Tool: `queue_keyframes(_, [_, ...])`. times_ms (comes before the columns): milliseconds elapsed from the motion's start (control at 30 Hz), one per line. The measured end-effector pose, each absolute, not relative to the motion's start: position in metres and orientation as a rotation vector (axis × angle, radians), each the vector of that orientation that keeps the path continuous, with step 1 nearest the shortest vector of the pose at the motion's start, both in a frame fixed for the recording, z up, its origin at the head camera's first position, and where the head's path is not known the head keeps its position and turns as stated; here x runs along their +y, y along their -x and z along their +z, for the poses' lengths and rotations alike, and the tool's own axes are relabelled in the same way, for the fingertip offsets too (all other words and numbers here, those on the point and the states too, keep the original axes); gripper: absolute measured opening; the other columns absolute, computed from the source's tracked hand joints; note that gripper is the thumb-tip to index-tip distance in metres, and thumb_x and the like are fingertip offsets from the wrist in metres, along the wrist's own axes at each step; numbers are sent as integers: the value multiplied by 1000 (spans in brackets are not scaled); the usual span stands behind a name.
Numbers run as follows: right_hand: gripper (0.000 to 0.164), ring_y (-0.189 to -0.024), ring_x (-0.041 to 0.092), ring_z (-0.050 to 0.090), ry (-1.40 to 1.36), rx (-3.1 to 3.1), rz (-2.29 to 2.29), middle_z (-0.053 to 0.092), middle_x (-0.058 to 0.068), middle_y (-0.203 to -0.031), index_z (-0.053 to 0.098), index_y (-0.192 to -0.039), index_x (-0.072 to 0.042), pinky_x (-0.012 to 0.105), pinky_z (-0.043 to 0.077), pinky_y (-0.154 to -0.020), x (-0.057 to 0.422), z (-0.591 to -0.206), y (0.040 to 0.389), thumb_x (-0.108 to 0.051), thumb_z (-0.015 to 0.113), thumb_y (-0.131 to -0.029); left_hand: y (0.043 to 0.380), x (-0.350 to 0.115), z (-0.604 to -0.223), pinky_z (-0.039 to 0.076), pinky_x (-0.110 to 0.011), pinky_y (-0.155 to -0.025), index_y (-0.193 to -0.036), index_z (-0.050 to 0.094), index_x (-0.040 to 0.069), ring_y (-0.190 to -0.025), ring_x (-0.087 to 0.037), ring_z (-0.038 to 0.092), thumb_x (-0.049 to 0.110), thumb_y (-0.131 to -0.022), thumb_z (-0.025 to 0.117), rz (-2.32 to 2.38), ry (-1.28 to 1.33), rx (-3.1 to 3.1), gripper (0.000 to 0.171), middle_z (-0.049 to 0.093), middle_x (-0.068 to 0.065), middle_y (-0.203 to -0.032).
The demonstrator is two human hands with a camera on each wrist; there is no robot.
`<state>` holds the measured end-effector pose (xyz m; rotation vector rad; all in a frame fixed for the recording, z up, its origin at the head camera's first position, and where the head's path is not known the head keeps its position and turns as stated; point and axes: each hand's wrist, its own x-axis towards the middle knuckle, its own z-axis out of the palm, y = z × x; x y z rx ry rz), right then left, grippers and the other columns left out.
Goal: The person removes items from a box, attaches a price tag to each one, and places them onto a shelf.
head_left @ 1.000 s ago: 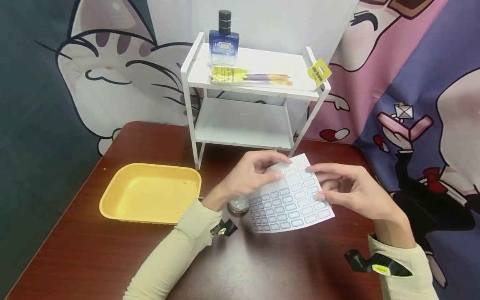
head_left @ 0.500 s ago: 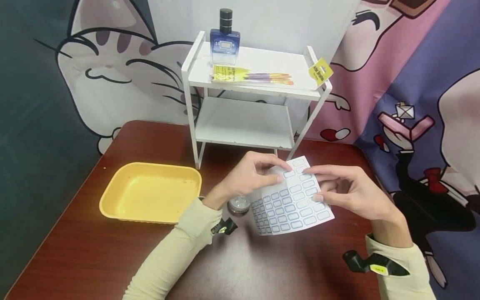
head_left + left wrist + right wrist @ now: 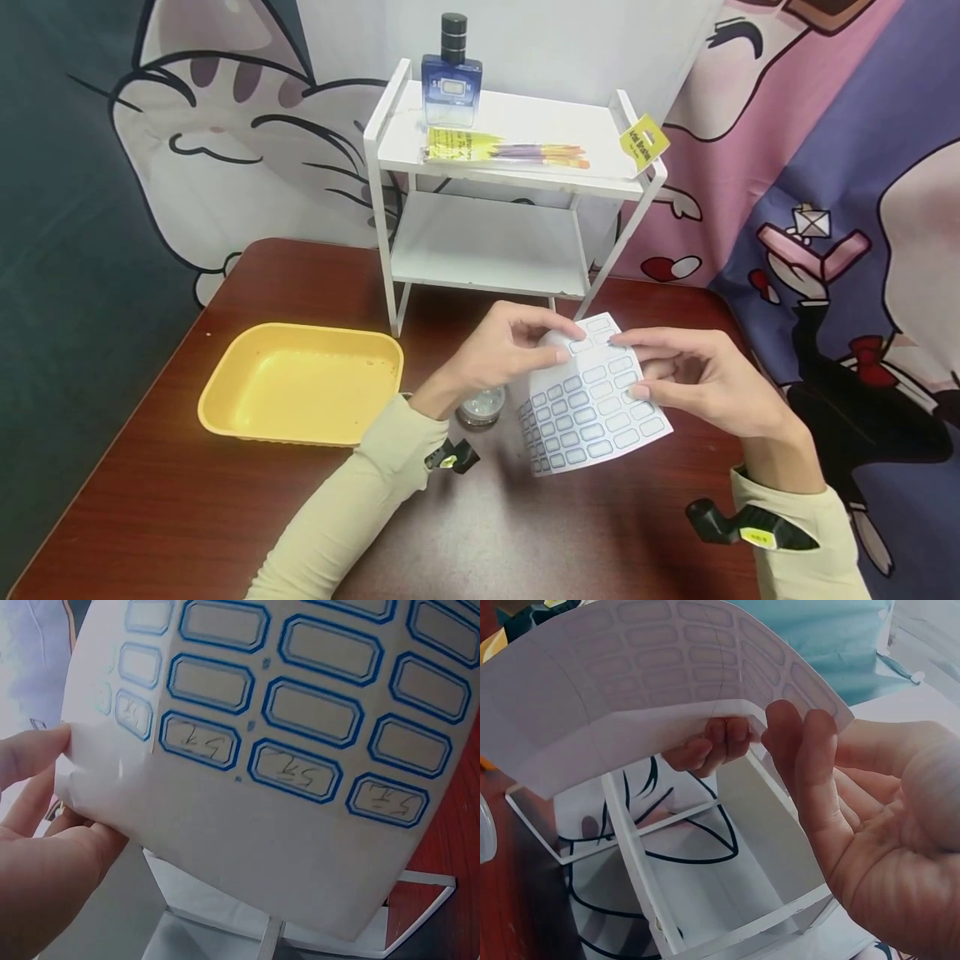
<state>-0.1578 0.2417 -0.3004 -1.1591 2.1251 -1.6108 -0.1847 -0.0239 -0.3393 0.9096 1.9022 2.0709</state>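
Observation:
A curved white sheet of blue-bordered sticker labels (image 3: 592, 408) is held up over the table between both hands. My left hand (image 3: 506, 346) pinches its upper edge between thumb and fingers. At the sheet's right side, my right hand (image 3: 693, 375) has thumb and index finger on the edge, pinching it. Handwritten marks show on several labels (image 3: 295, 771) in the left wrist view, next to a blank strip of the sheet. From the right wrist view I see the sheet's back, my right hand (image 3: 870, 802) gripping one end and the left fingertips (image 3: 727, 736) farther along.
A yellow tray (image 3: 300, 429) stands on the left of the brown table (image 3: 420, 533). Beside my left wrist sits a small round clear container (image 3: 482, 407). The white rack (image 3: 487, 242) behind carries a blue bottle (image 3: 452, 87) and a pack of artist brushes (image 3: 517, 152).
The sheet's lower left part has swung slightly right and down, and its curve looks tighter. Both hands keep their hold in nearly the same place.

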Motion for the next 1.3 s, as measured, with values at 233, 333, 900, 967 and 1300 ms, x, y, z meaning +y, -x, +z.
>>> queue_keyframes(233, [58, -92, 16, 75, 1151, 2150, -1595, 74, 1, -116, 55, -134, 7, 30, 61, -72, 242, -301, 158, 26, 61, -80, 184, -21, -341, 53, -22, -76, -108, 68, -14, -81, -10, 62, -12, -83, 70, 2129, -894, 1901, 24, 69, -28, -104])
queue_keyframes(333, [58, -92, 15, 75, 1149, 2156, -1589, 75, 1, -115, 56, -134, 7, 30, 61, -72, 242, -301, 158, 26, 62, -80, 184, -21, -342, 52, -21, -79, -105, 69, -14, -82, -9, 61, -12, -83, 71, 2139, -945, 1927, 23, 69, -27, -101])
queue_keyframes(900, [58, -85, 14, 74, 1163, 2206, -1583, 75, 0, -112, 57, -133, 7, 29, 61, -68, 241, -303, 154, 26, 62, -79, 187, -21, -345, 51, -23, -81, -96, 72, -12, -87, -11, 59, -12, -84, 70, 2158, -1144, 1968, 12, 68, -24, -91])
queue_keyframes(967, [58, -84, 14, 74, 1167, 2208, -1582, 75, 0, -112, 57, -134, 6, 28, 61, -68, 241, -303, 154, 26, 62, -79, 187, -21, -344, 52, -23, -83, -95, 72, -13, -88, -10, 60, -12, -84, 69, 2165, -1133, 1960, 12, 68, -26, -92])
queue_keyframes(1300, [57, -85, 14, 74, 1158, 2241, -1572, 75, -2, -113, 57, -133, 6, 28, 61, -68, 241, -304, 153, 25, 63, -79, 186, -21, -344, 53, -24, -88, -94, 71, -14, -92, -10, 61, -14, -84, 68, 2189, -1114, 1912, 10, 67, -28, -96])
